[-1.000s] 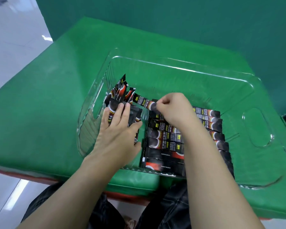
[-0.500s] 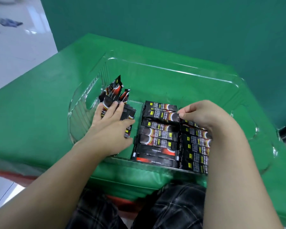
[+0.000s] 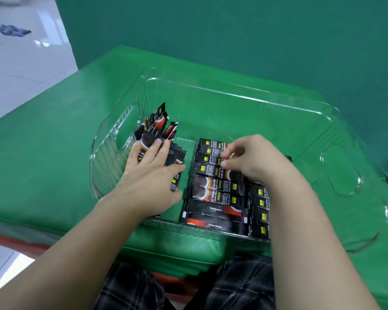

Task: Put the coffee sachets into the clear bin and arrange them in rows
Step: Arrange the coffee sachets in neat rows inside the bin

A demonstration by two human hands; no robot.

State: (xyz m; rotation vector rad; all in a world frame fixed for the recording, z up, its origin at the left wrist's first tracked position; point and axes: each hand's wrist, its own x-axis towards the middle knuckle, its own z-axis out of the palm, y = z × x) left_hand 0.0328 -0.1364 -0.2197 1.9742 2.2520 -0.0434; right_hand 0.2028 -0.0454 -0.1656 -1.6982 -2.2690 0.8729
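Nearest, two neat rows (image 3: 217,193) of sachets lie in the bin (image 3: 244,97) on the bench. Right hand (image 3: 253,159) pinches a top sachet: slide it flush. Left hand (image 3: 152,171), fingers spread, should pin the pile (image 3: 157,128).

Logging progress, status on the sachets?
Left hand flat on loose sachet pile. Right hand pinching a sachet in the stacked row. Clear bin unobstructed.

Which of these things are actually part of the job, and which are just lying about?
Part of the job: clear bin, loose sachets, rowed sachets, left hand, right hand.

Lying about: blue cloth on the floor; green table cover.
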